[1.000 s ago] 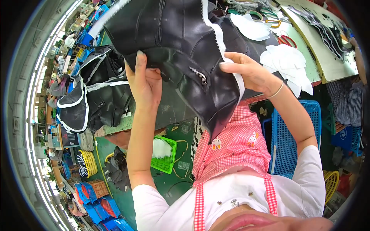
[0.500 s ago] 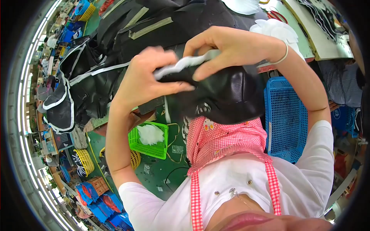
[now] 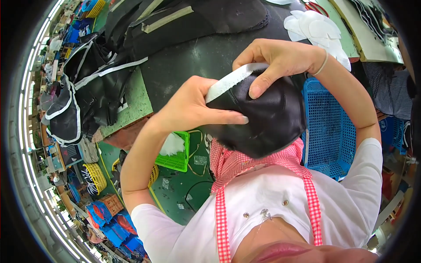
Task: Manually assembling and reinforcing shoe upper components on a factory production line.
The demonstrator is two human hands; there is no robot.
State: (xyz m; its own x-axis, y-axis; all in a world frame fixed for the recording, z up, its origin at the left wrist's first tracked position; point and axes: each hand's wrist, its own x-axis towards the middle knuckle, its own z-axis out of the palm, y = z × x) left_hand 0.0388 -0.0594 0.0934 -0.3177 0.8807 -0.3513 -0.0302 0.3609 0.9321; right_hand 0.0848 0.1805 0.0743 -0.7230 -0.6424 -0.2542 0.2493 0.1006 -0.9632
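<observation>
Material (image 3: 274,125), black and shiny, hung in a rounded bulge above the red checked apron (image 3: 239,165), in front of the surface (image 3: 184,65). White strip (image 3: 230,84) ran along its top edge. Left grip (image 3: 186,105) was closed on the left end of that edge, thumb on the near face, fingers mostly hidden behind. Right grip (image 3: 285,57) was likewise closed farther right, thumb against the material, fingers bent behind the strip. White cutouts (image 3: 313,30) lay overlapping on the surface; blue basket (image 3: 326,127) stood to the right.
</observation>
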